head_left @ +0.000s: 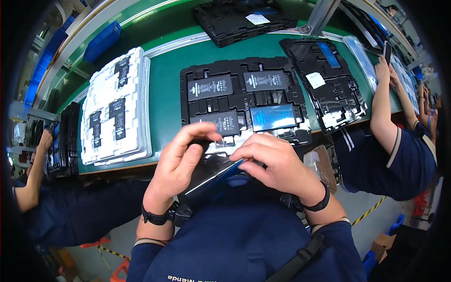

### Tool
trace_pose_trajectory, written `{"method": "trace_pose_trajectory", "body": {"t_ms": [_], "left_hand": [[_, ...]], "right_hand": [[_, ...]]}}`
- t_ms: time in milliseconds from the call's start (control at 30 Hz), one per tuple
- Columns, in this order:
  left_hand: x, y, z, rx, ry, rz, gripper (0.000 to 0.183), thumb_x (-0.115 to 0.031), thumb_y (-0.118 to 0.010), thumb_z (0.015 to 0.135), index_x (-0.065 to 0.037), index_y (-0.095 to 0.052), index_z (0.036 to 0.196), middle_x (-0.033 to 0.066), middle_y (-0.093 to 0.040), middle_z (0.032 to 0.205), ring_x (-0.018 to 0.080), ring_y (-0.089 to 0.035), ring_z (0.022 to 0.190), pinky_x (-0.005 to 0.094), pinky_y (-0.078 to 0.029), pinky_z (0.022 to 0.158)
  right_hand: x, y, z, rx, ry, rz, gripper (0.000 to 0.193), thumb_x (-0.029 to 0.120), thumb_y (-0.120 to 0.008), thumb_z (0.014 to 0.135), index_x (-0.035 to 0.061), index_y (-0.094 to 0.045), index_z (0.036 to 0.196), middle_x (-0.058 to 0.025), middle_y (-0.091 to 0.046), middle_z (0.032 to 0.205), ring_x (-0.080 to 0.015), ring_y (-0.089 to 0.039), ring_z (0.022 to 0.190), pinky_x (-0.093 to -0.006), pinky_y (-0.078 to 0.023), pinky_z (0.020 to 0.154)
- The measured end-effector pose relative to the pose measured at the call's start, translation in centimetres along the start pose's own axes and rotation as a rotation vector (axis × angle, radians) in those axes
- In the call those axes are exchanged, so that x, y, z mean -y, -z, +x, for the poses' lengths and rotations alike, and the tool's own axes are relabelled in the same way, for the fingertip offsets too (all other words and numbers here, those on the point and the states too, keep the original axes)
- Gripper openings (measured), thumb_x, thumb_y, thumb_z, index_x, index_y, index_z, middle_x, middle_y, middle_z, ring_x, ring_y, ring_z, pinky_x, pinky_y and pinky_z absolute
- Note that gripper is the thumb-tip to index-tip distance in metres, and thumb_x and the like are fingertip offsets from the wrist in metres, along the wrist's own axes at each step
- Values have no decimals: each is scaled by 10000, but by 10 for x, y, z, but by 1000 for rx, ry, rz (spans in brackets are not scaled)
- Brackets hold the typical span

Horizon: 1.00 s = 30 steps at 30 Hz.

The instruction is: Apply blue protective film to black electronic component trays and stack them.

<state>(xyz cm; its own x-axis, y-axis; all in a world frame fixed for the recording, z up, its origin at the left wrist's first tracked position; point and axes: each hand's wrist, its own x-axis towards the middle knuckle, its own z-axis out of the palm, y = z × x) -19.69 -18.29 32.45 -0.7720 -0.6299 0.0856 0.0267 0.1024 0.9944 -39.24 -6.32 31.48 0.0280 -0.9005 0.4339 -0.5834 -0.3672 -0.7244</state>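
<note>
Nearest, with the hands as the dial's centre, the right hand (pixel 279 162) pinches the upper corner of a thin, flat, glossy dark-and-blue panel (pixel 218 178) between thumb and forefinger. The panel slopes from there toward seven o'clock, its lower end near the other wrist. The left hand (pixel 181 157) curves beside it, thumb and forefinger spread; whether its hidden fingers touch the panel, I cannot tell. Each wrist wears a black band.

At twelve o'clock, on a green-topped table (pixel 164 84), lies a black moulded plastic tray (pixel 238 97). It bears three dark grey printed rectangular slabs and, in its near right pocket, a bright blue glossy rectangular slab (pixel 273 117). At ten o'clock stands a stack of white moulded trays (pixel 101 89) with three black, irregularly shaped flat pieces on top.

At half past one, a second black tray (pixel 340 80) carries a white paper and a blue rectangle. Farther, at two, a co-worker's hands (pixel 383 73) hold a dark flat object; at nine is another person's hand (pixel 45 140). Farthest at twelve sits a black tray stack (pixel 225 26), topped by white paper; a blue plastic bin (pixel 102 41) lies toward half past ten.
</note>
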Motion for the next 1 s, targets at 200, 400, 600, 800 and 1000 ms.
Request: {"method": "trace_pose_trajectory", "body": {"t_ms": [200, 400, 600, 800, 1000], "left_hand": [[-1, 10, -6, 115, -371, 345, 760, -244, -812, 789, 1, -410, 1386, 142, -583, 1131, 236, -563, 1088, 395, -388, 1012], [17, -5, -8, 15, -201, 377, 707, 81, -683, 804, -17, -358, 1425, 83, -559, 1002, 144, -555, 930, 287, -446, 878], [23, -5, -8, -48, -150, 379, 643, 50, -647, 863, 17, -346, 1430, 93, -581, 1095, 95, -538, 865, 226, -438, 804], [23, -5, -8, -176, -114, 390, 616, -86, -794, 782, -27, -529, 1335, 12, -620, 811, 15, -465, 566, 196, -383, 513], [29, -5, 2, -18, -220, 501, 370, -208, -873, 670, -48, -684, 944, 4, -576, 580, 57, -502, 459, 223, -399, 463]], "right_hand": [[-7, 5, -7, -111, -202, 129, 110, -4, -704, 793, 18, -630, 872, -59, -592, 801, -164, -602, 676, -295, -479, 606], [-8, 1, -9, -104, -285, 187, 157, 9, -704, 799, 29, -624, 933, -48, -582, 775, -158, -577, 655, -286, -470, 615], [-6, 2, -9, -135, -238, 95, 230, 13, -714, 787, 61, -640, 999, -44, -574, 814, -155, -583, 680, -284, -472, 620], [-5, 7, -4, -246, -149, 121, 168, 0, -723, 784, 45, -681, 941, -72, -585, 893, -167, -621, 774, -285, -510, 676], [-16, 21, 2, -357, -141, 145, 103, -27, -691, 809, 22, -683, 899, -93, -662, 899, -179, -652, 794, -272, -517, 679]]}}
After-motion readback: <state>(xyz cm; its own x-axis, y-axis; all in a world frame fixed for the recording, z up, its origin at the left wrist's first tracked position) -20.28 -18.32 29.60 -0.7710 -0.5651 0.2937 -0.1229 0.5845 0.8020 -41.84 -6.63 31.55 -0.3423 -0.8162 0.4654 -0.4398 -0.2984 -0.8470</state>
